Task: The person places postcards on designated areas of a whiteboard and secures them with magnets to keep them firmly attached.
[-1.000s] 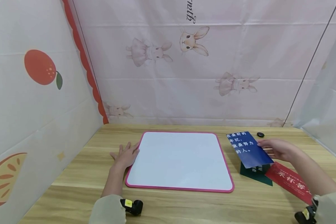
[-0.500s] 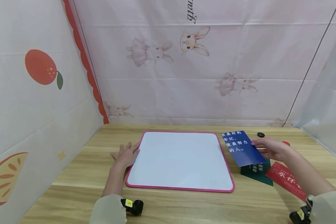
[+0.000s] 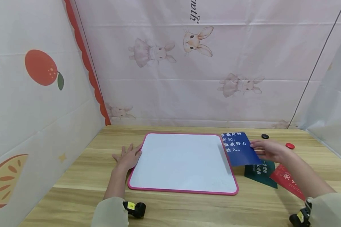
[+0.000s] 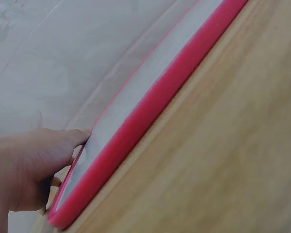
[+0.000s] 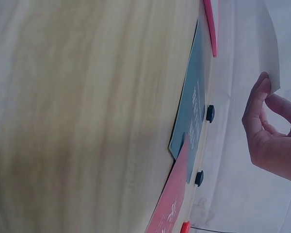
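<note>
A whiteboard (image 3: 182,164) with a pink frame (image 4: 150,107) lies flat on the wooden table. My left hand (image 3: 128,157) rests at its left edge, fingers spread, the thumb side touching the frame. At the other side my right hand (image 3: 268,150) pinches the right edge of a blue card (image 3: 238,151) with white Chinese characters. The card is raised above the table, its left edge overlapping the board's right edge in the head view. Its pale back (image 5: 268,56) faces the right wrist camera, between thumb and fingers.
Below my right hand lie a dark green card (image 3: 261,176) and a red card (image 3: 287,181), which overlap. A small black disc (image 3: 265,136) and a red disc (image 3: 290,146) sit toward the back right. Printed cloth walls (image 3: 170,101) enclose the table's back and sides.
My right hand has moved left with the blue card, from over the green card to the whiteboard's right edge. The red disc has come into view. My left hand has stayed put.
</note>
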The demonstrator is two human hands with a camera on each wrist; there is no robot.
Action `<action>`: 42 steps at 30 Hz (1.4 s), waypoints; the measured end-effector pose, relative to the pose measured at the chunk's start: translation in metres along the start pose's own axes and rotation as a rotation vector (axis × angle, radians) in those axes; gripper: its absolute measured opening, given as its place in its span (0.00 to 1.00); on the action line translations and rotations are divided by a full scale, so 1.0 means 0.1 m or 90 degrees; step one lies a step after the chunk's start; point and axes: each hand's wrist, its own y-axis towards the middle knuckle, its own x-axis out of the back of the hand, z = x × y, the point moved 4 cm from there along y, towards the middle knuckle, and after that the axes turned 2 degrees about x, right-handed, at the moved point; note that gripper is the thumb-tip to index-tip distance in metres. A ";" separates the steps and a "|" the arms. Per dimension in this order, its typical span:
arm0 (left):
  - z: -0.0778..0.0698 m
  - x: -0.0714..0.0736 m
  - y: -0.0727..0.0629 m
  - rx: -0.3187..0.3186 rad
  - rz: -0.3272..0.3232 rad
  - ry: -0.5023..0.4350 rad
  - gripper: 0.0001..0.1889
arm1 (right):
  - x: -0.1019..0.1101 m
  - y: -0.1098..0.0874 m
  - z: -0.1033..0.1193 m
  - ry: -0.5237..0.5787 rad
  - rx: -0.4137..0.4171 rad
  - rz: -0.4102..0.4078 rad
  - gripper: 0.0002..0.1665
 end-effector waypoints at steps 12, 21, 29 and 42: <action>-0.02 0.01 0.01 -0.005 -0.001 0.007 0.25 | -0.17 0.05 0.05 0.000 -0.003 -0.002 0.33; -0.01 0.03 0.01 -0.007 -0.003 0.018 0.26 | -0.30 0.12 0.11 -0.026 -0.001 0.010 0.32; 0.00 0.03 -0.02 -0.006 -0.001 0.010 0.26 | -0.41 0.17 0.13 -0.025 -0.001 0.004 0.32; 0.01 0.02 -0.05 -0.009 -0.003 0.000 0.26 | -0.58 0.23 0.12 -0.015 -0.004 0.011 0.30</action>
